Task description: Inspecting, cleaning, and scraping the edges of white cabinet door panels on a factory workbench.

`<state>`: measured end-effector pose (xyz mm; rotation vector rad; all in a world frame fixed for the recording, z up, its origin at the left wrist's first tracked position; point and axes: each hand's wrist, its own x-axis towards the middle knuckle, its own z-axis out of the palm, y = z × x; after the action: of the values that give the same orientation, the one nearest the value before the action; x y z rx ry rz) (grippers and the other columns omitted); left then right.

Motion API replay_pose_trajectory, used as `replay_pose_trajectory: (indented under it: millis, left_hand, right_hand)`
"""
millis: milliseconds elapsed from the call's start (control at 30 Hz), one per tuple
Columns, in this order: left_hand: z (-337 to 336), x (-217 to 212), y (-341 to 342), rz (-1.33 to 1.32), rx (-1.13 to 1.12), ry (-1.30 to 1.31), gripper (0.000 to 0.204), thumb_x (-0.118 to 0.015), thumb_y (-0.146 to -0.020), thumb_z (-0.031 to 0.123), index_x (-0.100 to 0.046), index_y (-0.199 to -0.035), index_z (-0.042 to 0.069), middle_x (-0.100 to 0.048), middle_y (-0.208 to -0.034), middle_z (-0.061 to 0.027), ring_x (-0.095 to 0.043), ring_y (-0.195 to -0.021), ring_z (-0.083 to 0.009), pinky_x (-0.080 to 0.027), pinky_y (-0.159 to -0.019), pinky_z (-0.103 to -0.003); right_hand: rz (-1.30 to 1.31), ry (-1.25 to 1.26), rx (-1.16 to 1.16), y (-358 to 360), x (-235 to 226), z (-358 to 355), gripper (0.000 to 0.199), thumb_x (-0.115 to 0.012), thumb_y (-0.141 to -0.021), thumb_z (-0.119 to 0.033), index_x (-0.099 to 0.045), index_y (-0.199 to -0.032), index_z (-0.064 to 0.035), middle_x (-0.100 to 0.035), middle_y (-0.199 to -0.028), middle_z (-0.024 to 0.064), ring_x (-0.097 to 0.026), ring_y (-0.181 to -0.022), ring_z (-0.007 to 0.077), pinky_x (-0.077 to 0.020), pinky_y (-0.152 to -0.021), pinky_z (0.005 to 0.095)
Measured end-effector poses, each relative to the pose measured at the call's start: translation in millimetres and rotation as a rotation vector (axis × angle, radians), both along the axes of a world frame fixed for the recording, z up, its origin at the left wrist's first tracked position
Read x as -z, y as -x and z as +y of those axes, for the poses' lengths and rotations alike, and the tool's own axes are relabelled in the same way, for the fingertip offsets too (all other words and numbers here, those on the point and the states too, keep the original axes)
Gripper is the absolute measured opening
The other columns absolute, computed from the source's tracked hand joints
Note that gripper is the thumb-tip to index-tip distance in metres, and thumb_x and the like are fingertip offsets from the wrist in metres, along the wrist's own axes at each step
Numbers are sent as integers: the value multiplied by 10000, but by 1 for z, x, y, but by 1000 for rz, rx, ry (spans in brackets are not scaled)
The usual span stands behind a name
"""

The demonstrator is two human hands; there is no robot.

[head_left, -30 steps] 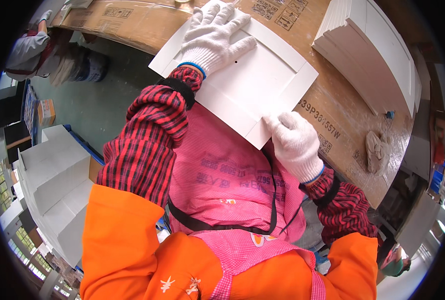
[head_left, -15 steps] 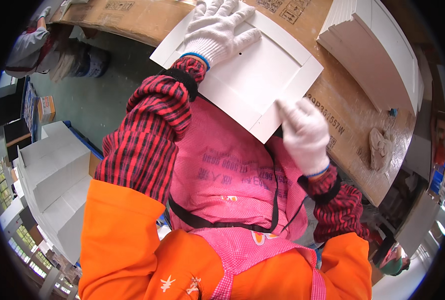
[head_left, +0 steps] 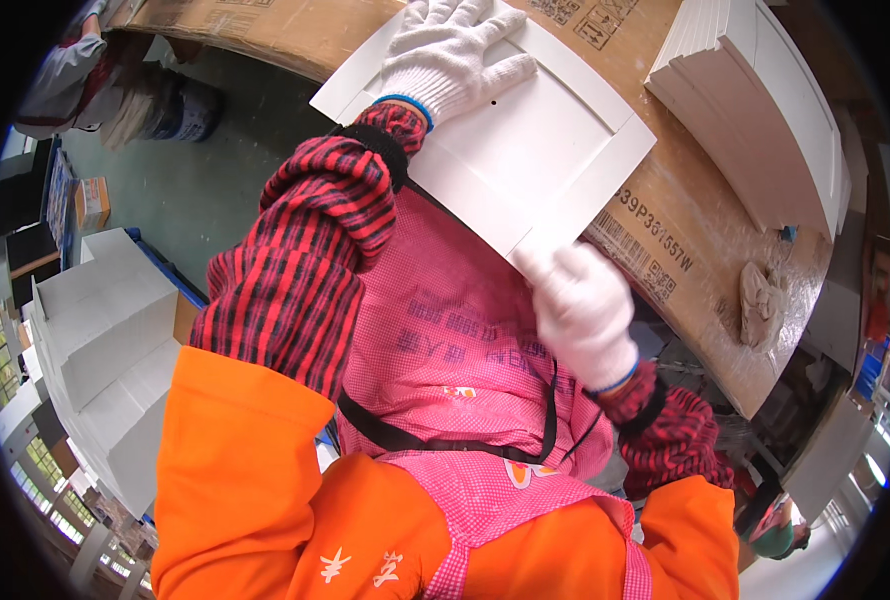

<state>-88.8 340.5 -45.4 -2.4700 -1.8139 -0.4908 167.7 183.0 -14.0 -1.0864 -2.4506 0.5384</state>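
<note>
Cardboard-covered table (head_left: 705, 300) carrying white square panel (head_left: 525, 150), stack of white panels (head_left: 765, 120) lying beside it, crumpled rag (head_left: 760, 300) sitting near edge.

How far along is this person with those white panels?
Looks done: a stack of white panels lies on the cardboard-covered table, beside a crumpled rag. In hand: one white framed panel, the left hand flat on its face and the right hand at its near edge. Possibly left: more white panels stacked on the floor at the left, though whether those are finished cannot be told.
</note>
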Motion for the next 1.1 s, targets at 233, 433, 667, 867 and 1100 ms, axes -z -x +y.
replay_pose_trajectory:
  millis: [233,433,667,867,1100]
  left_hand:
    - [-1,8,4,-38,-16,12,643,-540,-1021,566,-619,-1486,129,-448,-1628,-233,-361,-1531,-453,-276,-1275,-544]
    - [-2,-3,2,-41,-5,121,641,-547,-1015,557,-615,-1494,136,-446,-1633,-232,-359,-1534,-454,-287,-1264,-545]
    - [-2,3,2,-45,-20,45,643,-557,-1007,557,-620,-1491,138,-466,-1620,-228,-375,-1527,-448,-296,-1252,-546]
    - [0,8,2,-10,-9,6,654,-542,-1011,577,-626,-1494,144,-458,-1632,-224,-370,-1531,-442,-278,-1258,-547]
    - [0,9,3,-30,-24,38,669,-539,-1013,581,-615,-1508,137,-439,-1653,-223,-352,-1545,-441,-267,-1266,-540]
  right_hand:
    - [70,71,173,-5,9,19,394,-722,-769,-3,-764,-1147,-107,-645,-870,88,-666,-770,316,-550,-666,412]
    - [-6,17,78,0,5,3,433,-704,-766,10,-750,-1179,-109,-648,-879,77,-674,-790,313,-561,-671,420]
    - [79,84,1,3,4,-12,440,-711,-764,14,-759,-1181,-120,-599,-804,96,-660,-736,316,-553,-638,432]
    - [37,60,138,1,7,8,382,-708,-814,13,-751,-1178,-93,-635,-847,110,-664,-757,327,-543,-648,419]
    - [25,105,85,0,-1,-2,436,-688,-813,117,-780,-1180,-100,-665,-827,107,-678,-728,294,-541,-645,391]
